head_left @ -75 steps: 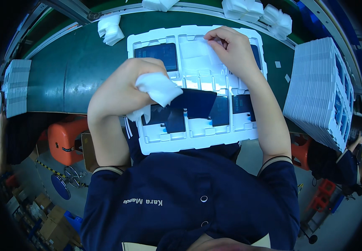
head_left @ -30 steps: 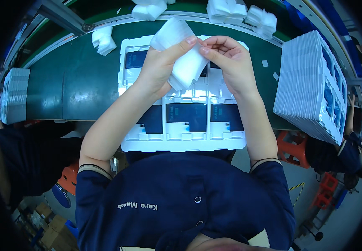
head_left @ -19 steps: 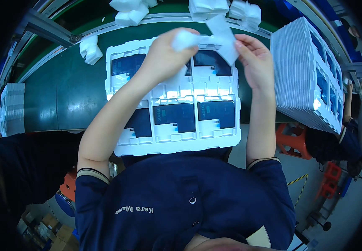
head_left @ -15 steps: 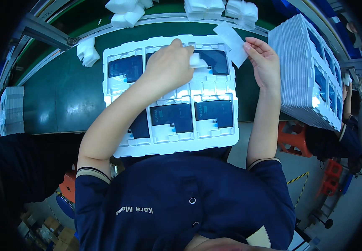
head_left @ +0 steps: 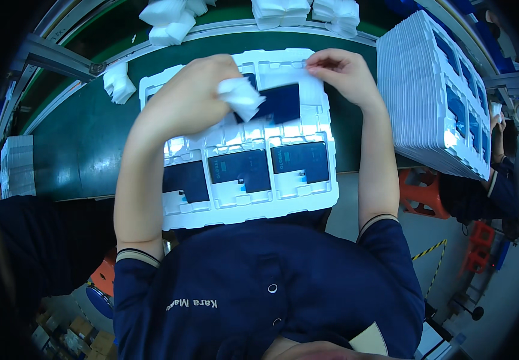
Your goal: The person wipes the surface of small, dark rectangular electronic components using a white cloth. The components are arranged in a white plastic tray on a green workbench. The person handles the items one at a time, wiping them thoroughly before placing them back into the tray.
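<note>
The dark panel (head_left: 283,103) is tilted over the upper right compartment of the white tray (head_left: 253,217), its left end apparently gripped by the left hand (head_left: 193,96), which is clenched round a white wad (head_left: 241,98); those fingertips are hidden. The right hand (head_left: 338,71) pinches what looks like a thin sheet (head_left: 310,87), blurred. Good handling would keep the sheet flat, the panel level and the wad off its face. The tray overhangs the green tabletop (head_left: 79,138), beside a tall stack of trays (head_left: 418,90).
</note>
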Demonstrator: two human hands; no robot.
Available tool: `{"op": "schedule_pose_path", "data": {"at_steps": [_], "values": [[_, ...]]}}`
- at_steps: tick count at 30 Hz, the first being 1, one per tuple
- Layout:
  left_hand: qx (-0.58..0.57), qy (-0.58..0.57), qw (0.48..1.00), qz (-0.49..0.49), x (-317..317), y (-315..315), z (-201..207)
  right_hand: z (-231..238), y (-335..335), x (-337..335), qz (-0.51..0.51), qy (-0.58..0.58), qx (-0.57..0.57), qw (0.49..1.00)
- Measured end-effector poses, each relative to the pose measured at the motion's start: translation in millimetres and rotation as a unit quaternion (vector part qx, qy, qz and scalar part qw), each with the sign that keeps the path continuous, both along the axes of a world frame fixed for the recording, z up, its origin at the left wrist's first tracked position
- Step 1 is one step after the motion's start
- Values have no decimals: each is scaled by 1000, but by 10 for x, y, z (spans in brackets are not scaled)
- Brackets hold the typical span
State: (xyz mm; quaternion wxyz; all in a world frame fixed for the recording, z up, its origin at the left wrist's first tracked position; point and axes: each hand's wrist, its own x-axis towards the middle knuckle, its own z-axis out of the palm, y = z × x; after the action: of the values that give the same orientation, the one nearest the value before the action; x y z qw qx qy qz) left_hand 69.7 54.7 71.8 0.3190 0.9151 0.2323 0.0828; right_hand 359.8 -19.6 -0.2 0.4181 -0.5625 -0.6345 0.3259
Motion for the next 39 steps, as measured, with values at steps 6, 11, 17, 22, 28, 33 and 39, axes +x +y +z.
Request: {"op": "schedule_pose_path", "data": {"at_steps": [6, 11, 17, 22, 28, 33, 39], "values": [[-142, -31, 987, -67, -117, -180, -9, 80, 33, -197, -39, -183, 26, 982], [-143, -6, 988, -49, -58, -172, -94, 58, 28, -207, -44, -204, 63, 976], [-219, -1, 975, 28, -38, -94, -160, 372, -239, -313, 22, -144, 210, 967], [-310, -34, 947, 80, -11, -122, -100, 619, -601, -735, 133, -310, 168, 926], [-295, -176, 909, 235, -77, -8, -212, 460, -346, -460, 36, -322, 159, 933], [-270, -244, 873, 325, -91, 88, -398, 128, -271, -383, 55, -429, 104, 895], [-249, -273, 875, 313, -139, 152, -440, -1, -335, -361, 40, -404, 69, 911]]}}
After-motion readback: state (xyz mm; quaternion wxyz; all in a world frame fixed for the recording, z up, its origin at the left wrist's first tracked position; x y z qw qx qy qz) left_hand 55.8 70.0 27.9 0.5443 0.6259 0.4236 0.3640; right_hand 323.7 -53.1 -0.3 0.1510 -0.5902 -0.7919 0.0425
